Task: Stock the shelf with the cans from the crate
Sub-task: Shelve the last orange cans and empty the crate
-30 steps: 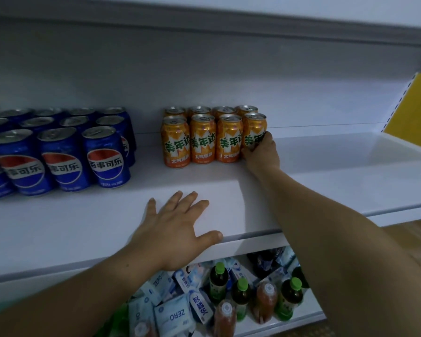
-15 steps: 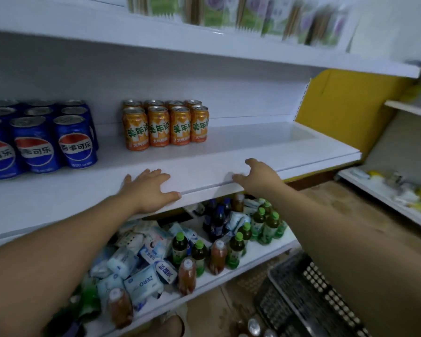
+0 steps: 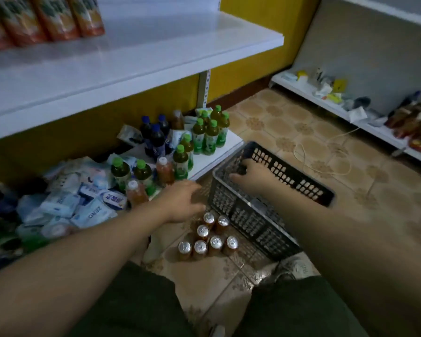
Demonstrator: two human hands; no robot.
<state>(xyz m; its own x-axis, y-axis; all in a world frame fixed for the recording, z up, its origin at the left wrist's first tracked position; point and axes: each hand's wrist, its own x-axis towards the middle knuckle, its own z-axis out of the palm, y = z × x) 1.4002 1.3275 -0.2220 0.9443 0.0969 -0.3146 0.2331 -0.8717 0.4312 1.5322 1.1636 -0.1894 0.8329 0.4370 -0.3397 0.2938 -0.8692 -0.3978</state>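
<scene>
A black perforated crate [image 3: 292,179] stands on the tiled floor. My right hand [image 3: 252,176] reaches down inside it, fingers curled near something dark that I cannot make out. Hovering by the crate's left corner, my left hand [image 3: 183,200] has its fingers apart and holds nothing. Just below it, several orange cans with silver tops [image 3: 206,237] stand grouped on the floor against the crate's near wall. Orange cans [image 3: 46,18] stand on the white shelf [image 3: 141,57] at the top left, blurred.
The bottom shelf holds green-capped bottles [image 3: 206,135], dark bottles [image 3: 156,136] and a pile of white-blue packets [image 3: 83,203]. A low white shelf with small goods [image 3: 345,103] runs along the right wall. A cable [image 3: 323,166] lies on the floor. My knees fill the bottom edge.
The view has dropped from the shelf to the floor. Both hands left the shelf edge; the right went into the crate, the left moved down beside it.
</scene>
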